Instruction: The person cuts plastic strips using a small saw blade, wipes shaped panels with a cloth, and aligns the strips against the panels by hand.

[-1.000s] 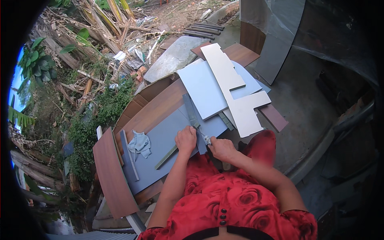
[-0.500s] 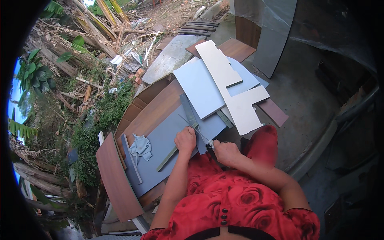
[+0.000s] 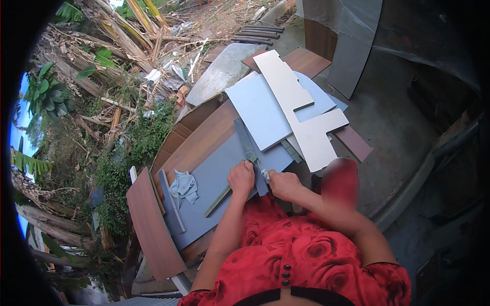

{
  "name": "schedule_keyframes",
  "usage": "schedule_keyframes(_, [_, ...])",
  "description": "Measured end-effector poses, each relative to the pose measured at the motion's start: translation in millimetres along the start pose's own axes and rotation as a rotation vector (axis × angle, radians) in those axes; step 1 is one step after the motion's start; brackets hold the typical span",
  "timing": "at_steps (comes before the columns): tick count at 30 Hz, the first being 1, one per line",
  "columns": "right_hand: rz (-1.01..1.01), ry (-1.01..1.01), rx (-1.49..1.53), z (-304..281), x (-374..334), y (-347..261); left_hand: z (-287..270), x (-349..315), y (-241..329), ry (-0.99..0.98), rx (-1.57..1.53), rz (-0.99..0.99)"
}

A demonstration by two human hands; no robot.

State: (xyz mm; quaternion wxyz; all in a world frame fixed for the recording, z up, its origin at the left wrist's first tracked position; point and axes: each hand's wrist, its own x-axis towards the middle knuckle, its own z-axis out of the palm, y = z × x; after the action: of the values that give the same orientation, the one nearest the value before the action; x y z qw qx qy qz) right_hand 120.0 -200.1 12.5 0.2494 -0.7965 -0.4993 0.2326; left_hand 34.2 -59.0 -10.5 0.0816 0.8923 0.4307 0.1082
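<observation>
Cream notched panel [image 3: 301,115] on a pale blue flat panel [image 3: 260,112], upper centre, covers part of the flat grey board [image 3: 206,176]; crumpled light blue cloth [image 3: 184,186] lies left of centre. Left hand [image 3: 241,177], frame centre, fist closed over a narrow greenish strip [image 3: 217,202], hiding its middle; right hand [image 3: 286,185], just right, curled tight round a thin tool with whitish grip [image 3: 265,175]. Tool's blade too fine to make out, contact unclear; black fisheye rim crops the corners.
</observation>
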Motion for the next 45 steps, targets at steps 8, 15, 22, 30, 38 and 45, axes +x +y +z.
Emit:
schedule_keyframes(8, [0.047,-0.057,-0.024,-11,-41,18,-1,0,-2,0.014,-0.020,0.006])
schedule_keyframes(15, [0.014,-0.021,0.018,-1,9,1,-1,-1,1,0.023,-0.025,0.013])
schedule_keyframes(22, [0.024,-0.037,-0.011,-3,-41,21,-1,-1,0,0.018,-0.006,0.003])
schedule_keyframes(30, [0.053,-0.044,0.010,-3,1,2,-1,-1,1,0.033,-0.007,0.013])
schedule_keyframes(38, [0.072,-0.052,0.005,-2,-30,13,-4,-2,1,0.008,-0.027,-0.005])
schedule_keyframes(45, [0.054,-0.043,0.002,-6,-26,13,0,-2,0,0.047,-0.002,0.026])
